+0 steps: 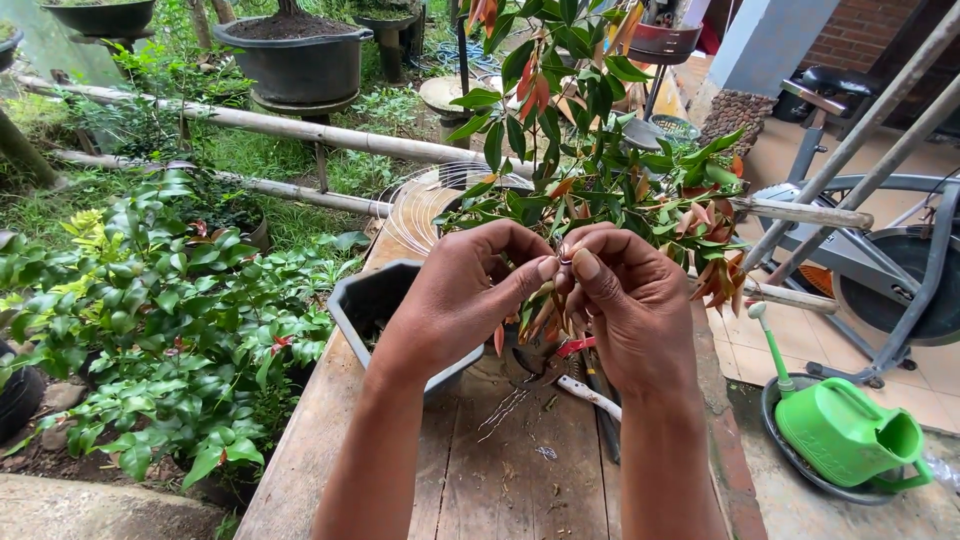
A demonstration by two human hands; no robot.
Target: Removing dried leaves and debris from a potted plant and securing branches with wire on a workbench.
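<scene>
Both of your hands meet at chest height over a wooden bench point(420, 470), fingertips pressed together around a thin wire point(563, 262) and a twig of the small tree point(590, 170) in front of you. Your left hand point(470, 295) pinches with thumb against forefinger; your right hand point(625, 300) does the same, thumbnail facing you, so the two pinches touch. The tree has green leaves with red and orange ones mixed in, and its base is hidden behind your hands. A coil of pale wire point(420, 205) lies on the bench just behind your left hand. A dark rectangular pot point(375, 300) sits under your left wrist. Below your right hand lie pliers point(570, 350) with red handles and a white-handled tool point(590, 395). Leafy shrubs point(170, 310) fill the ground to your left. A green watering can point(845, 430) stands on the floor to your right, near an exercise bike point(890, 270).
</scene>
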